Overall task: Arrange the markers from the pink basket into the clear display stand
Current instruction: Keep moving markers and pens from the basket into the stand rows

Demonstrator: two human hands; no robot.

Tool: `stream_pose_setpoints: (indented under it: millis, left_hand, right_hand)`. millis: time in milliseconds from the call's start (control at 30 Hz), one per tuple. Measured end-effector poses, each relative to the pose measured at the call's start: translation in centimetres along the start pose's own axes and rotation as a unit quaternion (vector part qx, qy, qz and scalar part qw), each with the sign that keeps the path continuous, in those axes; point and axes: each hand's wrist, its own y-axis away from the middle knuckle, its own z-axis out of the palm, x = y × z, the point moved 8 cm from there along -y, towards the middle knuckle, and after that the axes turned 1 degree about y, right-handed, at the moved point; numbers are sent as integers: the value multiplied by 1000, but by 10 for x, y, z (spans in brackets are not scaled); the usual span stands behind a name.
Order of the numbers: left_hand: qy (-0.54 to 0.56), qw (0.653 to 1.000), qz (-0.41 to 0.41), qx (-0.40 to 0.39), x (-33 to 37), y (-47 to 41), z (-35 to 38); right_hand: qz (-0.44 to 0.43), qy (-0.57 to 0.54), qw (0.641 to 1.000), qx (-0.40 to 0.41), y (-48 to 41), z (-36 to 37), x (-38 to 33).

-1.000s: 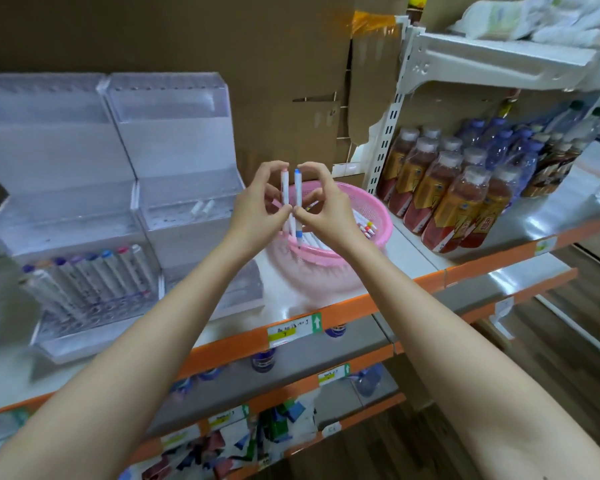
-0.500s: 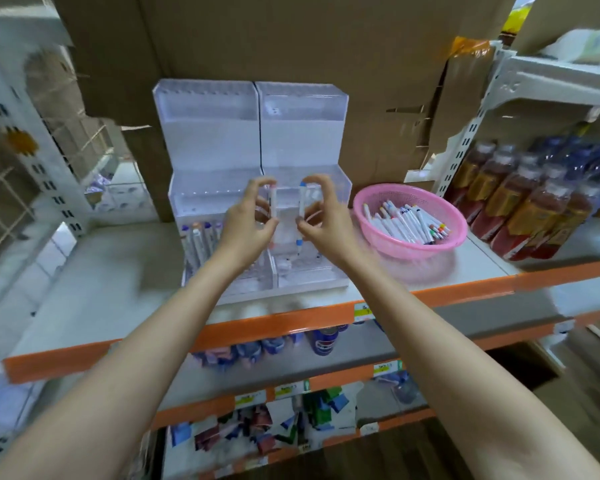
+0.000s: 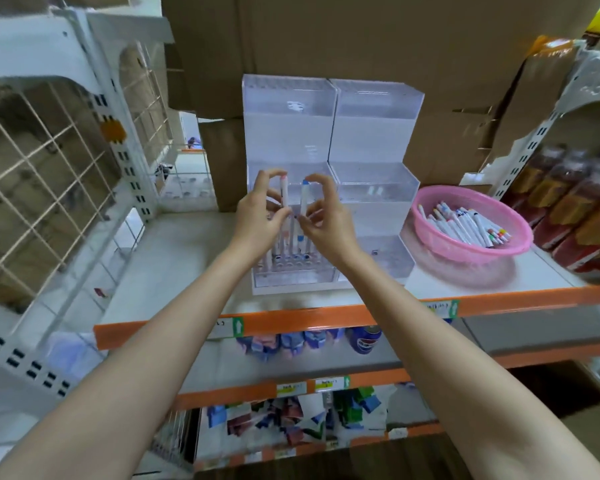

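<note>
Pinching a pink-capped marker (image 3: 285, 191) upright in the left hand (image 3: 257, 220), a blue-capped marker (image 3: 305, 199) in the right hand (image 3: 328, 221), before the clear stand (image 3: 371, 133); pink basket (image 3: 471, 252) at three o'clock.

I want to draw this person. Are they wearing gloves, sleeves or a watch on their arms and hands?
No gloves. The left hand and right hand are bare, and no rings show. The left arm and right arm are bare too, right to the edge of the picture: no sleeves, no watch, no bracelet.
</note>
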Motion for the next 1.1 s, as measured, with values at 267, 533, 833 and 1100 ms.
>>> stream_pose_setpoints:
  millis: [267,533,833,1100]
  left_hand:
    - [-33,999,32,-3,-6,-6,-1]
    - [-25,999,32,-10,-18,-2,-4]
    - [-64,997,48,-17,-22,3,-2]
    - [-131,987,88,-12,-15,9,-2]
  right_hand:
    - [-4,-3,1000,10,-5,13,-1]
    - [-6,7,1000,11,-6,19,2]
    - [-14,29,999,-6,-4,24,1]
    - [-5,27,1000,-12,-2,26,4]
